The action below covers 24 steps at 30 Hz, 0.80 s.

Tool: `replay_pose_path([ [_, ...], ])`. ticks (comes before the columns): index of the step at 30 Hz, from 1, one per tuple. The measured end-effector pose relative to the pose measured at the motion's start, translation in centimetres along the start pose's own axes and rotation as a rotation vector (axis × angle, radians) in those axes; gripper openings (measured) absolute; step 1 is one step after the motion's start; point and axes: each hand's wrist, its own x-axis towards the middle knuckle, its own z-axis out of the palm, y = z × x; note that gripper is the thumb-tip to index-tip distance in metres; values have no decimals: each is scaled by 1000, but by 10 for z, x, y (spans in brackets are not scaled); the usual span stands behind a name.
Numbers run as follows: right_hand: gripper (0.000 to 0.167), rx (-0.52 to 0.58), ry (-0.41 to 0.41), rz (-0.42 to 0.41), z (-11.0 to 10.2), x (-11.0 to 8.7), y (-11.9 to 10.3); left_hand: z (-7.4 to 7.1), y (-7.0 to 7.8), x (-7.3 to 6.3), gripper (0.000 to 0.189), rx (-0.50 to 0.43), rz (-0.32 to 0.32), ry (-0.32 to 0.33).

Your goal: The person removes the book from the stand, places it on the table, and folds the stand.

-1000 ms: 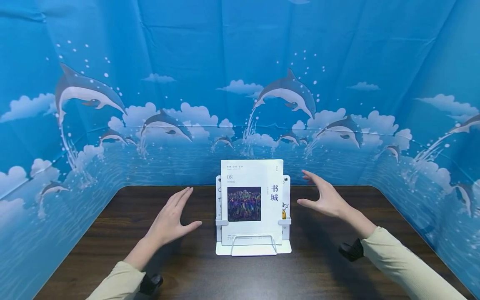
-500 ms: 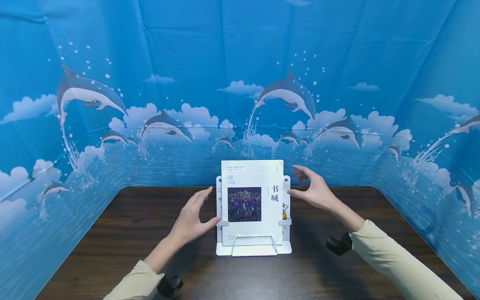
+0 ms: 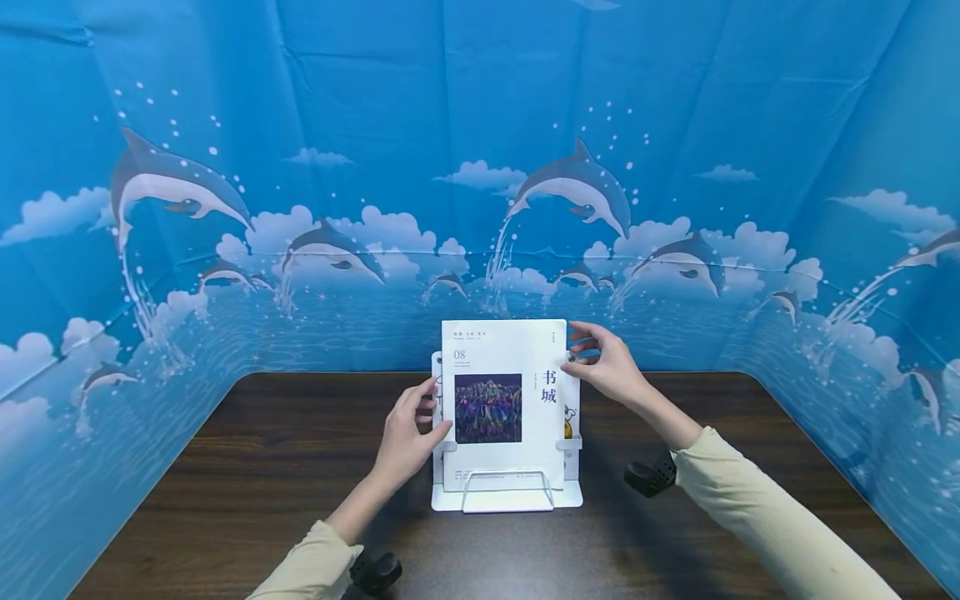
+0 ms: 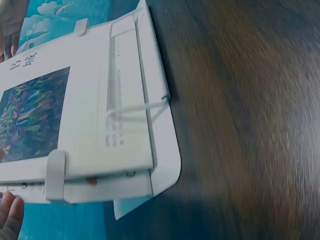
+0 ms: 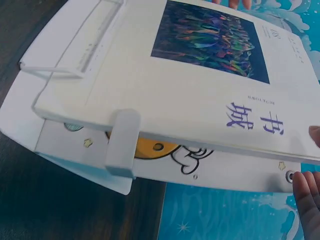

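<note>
A white book [image 3: 504, 406] with a dark colourful picture and purple characters leans upright on a white bookstand [image 3: 445, 502]. Two side clips and a wire bracket at the bottom are in front of its pages. My left hand [image 3: 408, 429] is at the book's left edge, thumb over the front, fingers beside the stand's back panel. At the upper right edge is my right hand [image 3: 611, 367], its thumb at the cover. In the right wrist view, the right fingers [image 5: 306, 197] lie beside the stand panel, spaced from the thumb.
The bookstand stands on a dark wooden table [image 3: 247, 467]. Behind and on both sides hangs a blue curtain [image 3: 375, 167] printed with dolphins. A cartoon drawing [image 5: 157, 149] shows on the stand's back panel.
Both hands have moved inward from either side to the book's edges, the right one also slightly upward. The book and stand have stayed in place.
</note>
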Motion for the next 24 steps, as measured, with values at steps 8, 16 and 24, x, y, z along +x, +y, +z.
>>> replay_pose_path([
  [8, 61, 23, 12, 43, 9, 8, -3, 11, 6, -1, 51, -102, -147, 49],
  [16, 54, 67, 73, 18, 15, 7, -2, 22, 12, 2, 46, -178, -297, 118],
  [24, 52, 76, 90, -37, 20, 0, -6, 26, 22, 8, 42, -134, -382, 202],
])
